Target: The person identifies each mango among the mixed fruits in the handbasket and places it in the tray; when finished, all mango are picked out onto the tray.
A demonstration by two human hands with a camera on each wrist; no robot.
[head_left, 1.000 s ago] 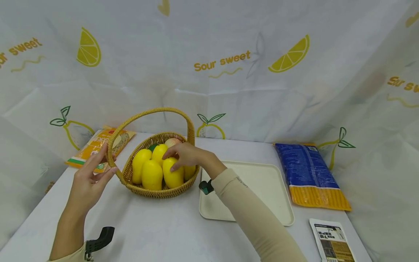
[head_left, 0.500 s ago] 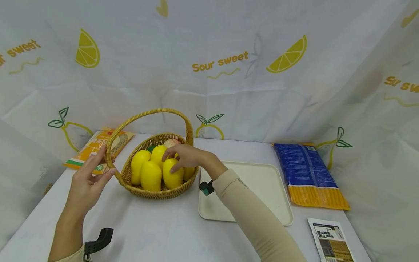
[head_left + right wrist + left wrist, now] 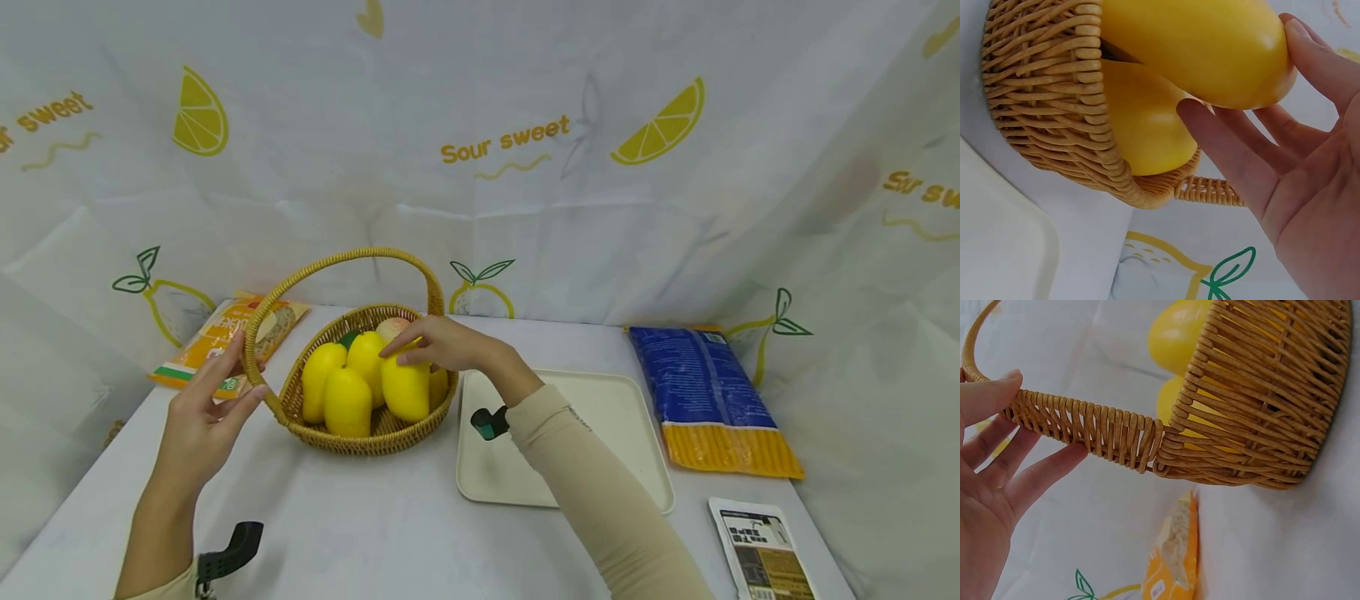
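White table (image 3: 360, 517): basket (image 3: 367, 447), tray (image 3: 607, 433), packets (image 3: 712, 392)

Fruit (image 3: 347, 403) in basket (image 3: 360, 447); tray (image 3: 633, 425) right; packet (image 3: 225, 333) behind, left.

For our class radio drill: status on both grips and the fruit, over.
Left grip holds handle. Right grip holds mango. Other mangoes close beside it.

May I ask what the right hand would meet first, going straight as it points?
The right hand would likely meet the yellow oval fruit beside its held fruit in the tan wicker basket; depth is unclear.
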